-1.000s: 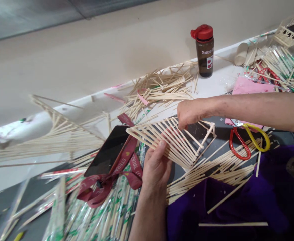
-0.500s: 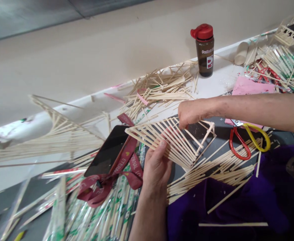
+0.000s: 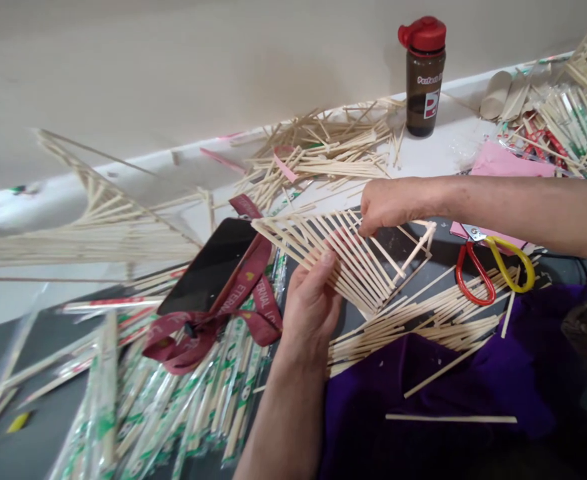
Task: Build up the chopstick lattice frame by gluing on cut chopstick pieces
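Note:
A small frame of wooden chopsticks, with rows of parallel sticks across it, is gripped at its left part by my left hand. The thumb lies over the sticks and the other fingers are behind them. At the frame's upper edge my right hand is closed, fingertips pinched at the sticks; whether they hold a separate piece is hidden. Loose chopsticks lie just below the frame. To the right of them are scissors with one red and one yellow handle.
A phone with a red lanyard lies left, above wrapped chopsticks. A larger stick structure stands far left. Behind are a stick pile and a red-lidded bottle. Purple cloth is in front.
The camera view has tilted down slightly, so most things sit higher in the picture. Both hands stay at the same places on the chopstick frame.

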`<state>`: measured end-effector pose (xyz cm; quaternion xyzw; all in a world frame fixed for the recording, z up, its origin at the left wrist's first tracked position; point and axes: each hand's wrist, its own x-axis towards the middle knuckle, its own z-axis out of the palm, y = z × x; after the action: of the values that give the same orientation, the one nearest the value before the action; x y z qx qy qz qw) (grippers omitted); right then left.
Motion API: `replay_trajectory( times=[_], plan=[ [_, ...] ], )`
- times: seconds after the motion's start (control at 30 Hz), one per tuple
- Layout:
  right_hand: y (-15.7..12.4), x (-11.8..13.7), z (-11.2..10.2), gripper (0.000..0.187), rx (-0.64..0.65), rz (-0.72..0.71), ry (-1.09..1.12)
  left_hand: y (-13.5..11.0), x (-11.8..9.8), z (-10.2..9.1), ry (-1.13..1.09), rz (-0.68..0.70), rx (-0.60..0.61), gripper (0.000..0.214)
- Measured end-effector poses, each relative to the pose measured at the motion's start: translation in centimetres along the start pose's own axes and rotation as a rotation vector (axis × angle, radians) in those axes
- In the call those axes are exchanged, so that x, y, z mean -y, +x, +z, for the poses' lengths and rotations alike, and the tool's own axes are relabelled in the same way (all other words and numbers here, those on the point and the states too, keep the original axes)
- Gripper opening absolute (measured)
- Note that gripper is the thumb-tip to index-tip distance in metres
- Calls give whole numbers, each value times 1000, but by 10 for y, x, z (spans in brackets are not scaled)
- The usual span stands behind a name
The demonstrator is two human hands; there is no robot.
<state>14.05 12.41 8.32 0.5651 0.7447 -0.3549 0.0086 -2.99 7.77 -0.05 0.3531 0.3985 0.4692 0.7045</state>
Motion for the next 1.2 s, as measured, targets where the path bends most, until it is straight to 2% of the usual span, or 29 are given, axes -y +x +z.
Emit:
replay_trajectory(
  times=[0.17,0.3,0.4,0.7,1.03,1.2],
  plan=[
    [0,1,1,14,-21,47,-13,0,0,0,-16,-10,21,41],
    [1,1,1,17,-17,62,-69,0,-1,0,-40,-105,107,43],
    [2,0,2,18,-21,56,-69,0,0,0,-56,-145,121,41],
    [3,0,3,12,-9,57,-30,1,-1,0,-66,-135,79,45],
    [4,0,2,14,8,32,-80,1,0,1,-67,-122,84,42],
    [3,0,1,16,-1,68,-49,0,-4,-2,54,-119,113,45]
  ],
)
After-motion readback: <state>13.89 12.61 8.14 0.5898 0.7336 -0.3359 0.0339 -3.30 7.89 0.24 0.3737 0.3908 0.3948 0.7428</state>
